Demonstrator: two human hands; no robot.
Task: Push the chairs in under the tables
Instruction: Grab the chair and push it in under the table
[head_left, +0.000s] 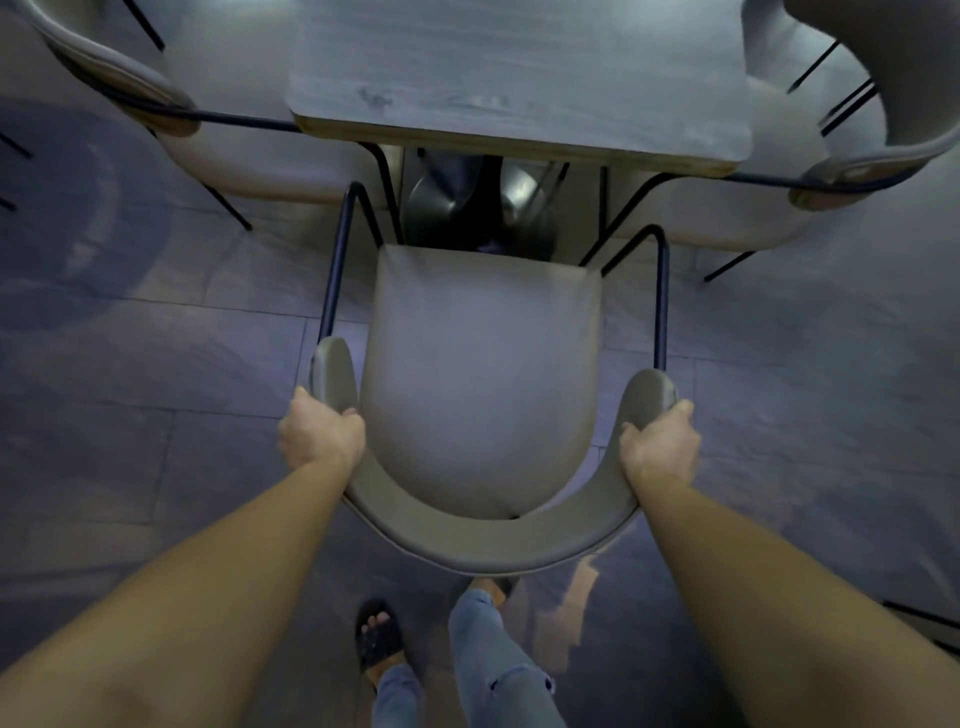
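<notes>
Chair (480, 374) faces table (519, 78), seat front just short of its near edge, not yet under. Left hand (321, 434) and right hand (661, 447) each wrap fingers around the backrest's curved ends, likely for a straight, even push. Two side chairs (249, 150) already tucked.

Grey armchair (480, 374), seat short of wooden table (519, 73)
</notes>
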